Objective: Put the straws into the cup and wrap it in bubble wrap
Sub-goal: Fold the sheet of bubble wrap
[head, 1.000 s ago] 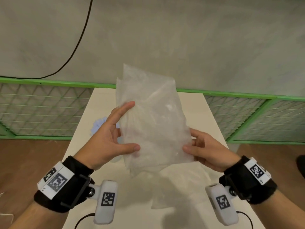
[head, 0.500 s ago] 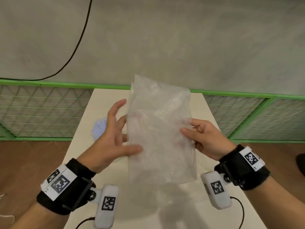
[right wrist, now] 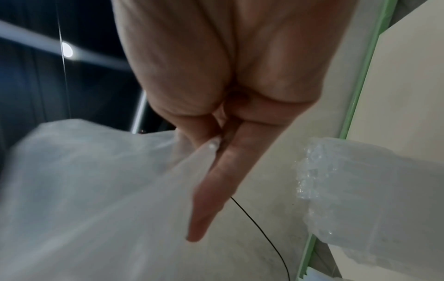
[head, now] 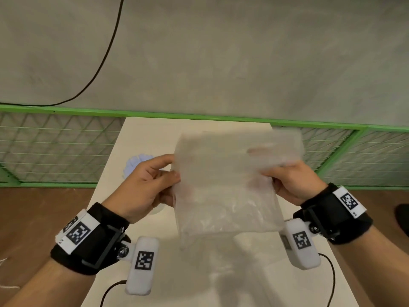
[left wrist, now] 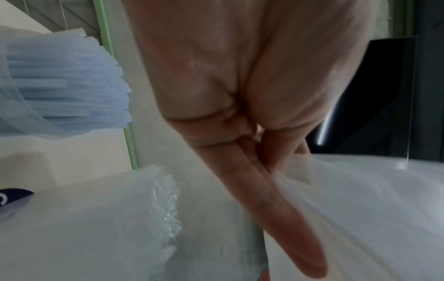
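Note:
Both hands hold a clear bubble wrap sheet (head: pixel 223 191) in the air above the white table (head: pixel 155 134). My left hand (head: pixel 174 173) pinches its left edge between thumb and fingers (left wrist: pixel 264 199). At the right edge my right hand (head: pixel 269 176) pinches it too, fingers (right wrist: pixel 223 171) behind the film (right wrist: pixel 84 190). Pale blue straws (head: pixel 137 163) stand in a clear cup (left wrist: pixel 31 117) on the table's left side, just beyond my left hand and partly hidden by it. The straws (left wrist: pixel 67 81) show clearly in the left wrist view.
More bubble wrap (right wrist: pixel 360 190) lies on the table under the held sheet, also seen as a folded bubble wrap stack (left wrist: pixel 134 218). A green mesh fence (head: pixel 55 151) runs behind the table. Wooden floor (head: pixel 33 218) flanks both sides. A thin black cable (right wrist: pixel 264 228) hangs by my right wrist.
The sheet has dropped from upright to lower and spread wider. My hands have moved apart, and my left hand has gone from straight fingers to pinching the edge.

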Motion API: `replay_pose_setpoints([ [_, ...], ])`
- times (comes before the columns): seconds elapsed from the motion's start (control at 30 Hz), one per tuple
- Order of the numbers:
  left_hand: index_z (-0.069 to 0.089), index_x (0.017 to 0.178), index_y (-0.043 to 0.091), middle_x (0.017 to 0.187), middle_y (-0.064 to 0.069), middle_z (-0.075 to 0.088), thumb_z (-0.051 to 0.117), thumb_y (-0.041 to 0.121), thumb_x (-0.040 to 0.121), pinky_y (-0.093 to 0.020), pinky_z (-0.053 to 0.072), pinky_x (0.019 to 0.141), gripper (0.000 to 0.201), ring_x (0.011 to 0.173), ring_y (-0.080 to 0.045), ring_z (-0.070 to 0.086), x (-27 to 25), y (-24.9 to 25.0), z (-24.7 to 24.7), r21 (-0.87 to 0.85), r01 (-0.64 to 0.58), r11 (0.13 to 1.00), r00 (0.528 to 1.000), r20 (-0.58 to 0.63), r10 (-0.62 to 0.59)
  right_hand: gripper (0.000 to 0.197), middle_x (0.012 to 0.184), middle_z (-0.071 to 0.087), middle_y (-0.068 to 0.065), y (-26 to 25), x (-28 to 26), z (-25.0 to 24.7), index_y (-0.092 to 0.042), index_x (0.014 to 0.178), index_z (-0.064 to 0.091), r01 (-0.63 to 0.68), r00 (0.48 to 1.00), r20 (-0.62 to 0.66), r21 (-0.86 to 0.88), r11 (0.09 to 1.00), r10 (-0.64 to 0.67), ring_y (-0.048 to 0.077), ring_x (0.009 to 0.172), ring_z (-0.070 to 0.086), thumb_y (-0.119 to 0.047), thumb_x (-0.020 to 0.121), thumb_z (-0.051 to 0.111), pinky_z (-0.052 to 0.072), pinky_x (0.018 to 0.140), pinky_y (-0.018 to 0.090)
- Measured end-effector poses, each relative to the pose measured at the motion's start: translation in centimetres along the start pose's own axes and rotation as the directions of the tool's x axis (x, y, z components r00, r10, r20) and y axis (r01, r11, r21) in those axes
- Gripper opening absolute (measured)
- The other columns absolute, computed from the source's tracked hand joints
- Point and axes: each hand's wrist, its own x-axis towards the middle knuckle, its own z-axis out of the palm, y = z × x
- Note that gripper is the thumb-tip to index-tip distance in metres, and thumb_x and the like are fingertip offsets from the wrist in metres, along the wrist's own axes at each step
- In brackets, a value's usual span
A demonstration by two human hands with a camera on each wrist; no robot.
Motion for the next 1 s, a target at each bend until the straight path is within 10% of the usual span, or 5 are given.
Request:
replay_pose_setpoints([
  [0.13, 0.076, 0.059, 0.018, 0.058, -0.001, 0.063, 0.030, -0.015, 0.097, -0.017, 0.044, 0.040, 0.068, 0.041, -0.011, 0.053, -0.3, 0.6, 0.5, 0.005, 0.025, 1.000, 1.000, 0.010, -0.025, 0.062, 0.065, 0.073, 0.002, -0.9, -0.3, -0.5, -0.013, 0.051, 0.075, -0.034, 0.998, -0.049, -0.058, 0.998, 0.031, 0.012, 0.056, 0.069, 0.028, 0.081, 0.038, 0.054, 0.053, 0.019],
  [0.4, 0.058, 0.101, 0.017, 0.090, 0.002, 0.068, 0.079, 0.015, 0.068, -0.027, 0.055, 0.054, 0.040, 0.071, -0.019, 0.068, -0.6, 0.5, 2.1, 0.101, 0.015, 0.995, 0.994, 0.106, -0.026, 0.029, 0.092, 0.071, 0.023, -0.8, -0.3, -1.1, -0.009, 0.064, 0.077, 0.028, 0.995, -0.087, -0.129, 0.991, -0.039, 0.028, 0.077, 0.065, -0.038, 0.060, 0.082, 0.048, 0.064, 0.027],
  [0.6, 0.064, 0.109, 0.022, 0.092, 0.009, 0.070, 0.083, -0.002, 0.071, -0.018, 0.051, 0.057, 0.049, 0.066, -0.019, 0.066, -0.5, 0.4, 2.1, 0.200, -0.135, 0.970, 0.990, 0.001, 0.138, 0.096, 0.125, 0.064, 0.009, 0.6, -1.2, -0.7, -0.033, 0.142, 0.039, -0.119, 0.988, 0.099, 0.032, 0.992, 0.115, 0.026, 0.107, 0.065, -0.021, 0.062, 0.089, 0.057, 0.077, 0.037],
  [0.7, 0.073, 0.107, 0.032, 0.120, 0.009, 0.064, 0.090, 0.018, 0.065, -0.044, 0.058, 0.076, 0.047, 0.087, -0.046, 0.062, -0.4, 0.1, 1.5, 0.278, -0.117, 0.953, 0.993, 0.017, 0.116, 0.082, 0.124, 0.067, 0.011, 1.5, -1.8, -0.4, -0.025, 0.138, 0.044, -0.217, 0.964, 0.119, -0.176, 0.960, 0.239, 0.031, 0.105, 0.068, -0.017, 0.069, 0.087, 0.060, 0.074, 0.041],
  [1.0, 0.052, 0.134, 0.044, 0.141, 0.021, 0.039, 0.079, -0.012, 0.071, -0.037, 0.059, 0.083, 0.088, 0.116, -0.017, 0.060, -0.8, -0.9, 2.8, 0.237, -0.175, 0.956, 0.984, 0.070, 0.163, 0.042, 0.100, 0.075, 0.013, -1.2, -1.0, -1.4, -0.010, 0.114, 0.068, -0.081, 0.996, -0.059, -0.153, 0.985, 0.073, 0.021, 0.078, 0.072, -0.022, 0.075, 0.071, 0.060, 0.064, 0.029],
])
